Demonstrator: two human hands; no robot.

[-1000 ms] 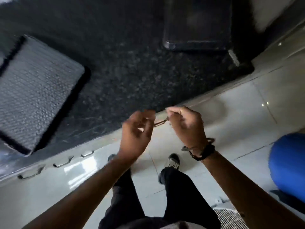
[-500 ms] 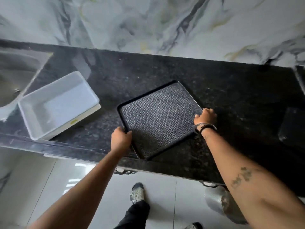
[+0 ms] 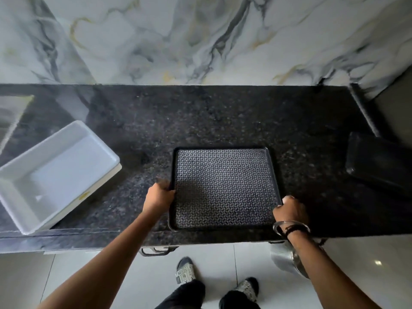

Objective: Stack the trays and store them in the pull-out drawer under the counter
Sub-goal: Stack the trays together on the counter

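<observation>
A black tray with a patterned grey mat surface (image 3: 224,188) lies flat on the dark granite counter (image 3: 223,121), square to the front edge. My left hand (image 3: 159,197) grips its left rim and my right hand (image 3: 289,211) grips its right rim near the front corner. A second, plain black tray (image 3: 379,161) rests at the right end of the counter. A white plastic tray (image 3: 55,175) sits at the left, angled, overhanging the counter's front edge. A metal drawer handle (image 3: 156,252) shows under the counter edge below my left arm.
A marble wall (image 3: 200,41) backs the counter. A sink (image 3: 11,114) is at the far left. A steel pot (image 3: 287,259) stands on the tiled floor by my right arm. My feet are on the floor below the counter.
One second ago my hands fiddled with a small item in front of the counter. Since then they took the patterned tray by both sides and turned it from angled to square with the counter edge.
</observation>
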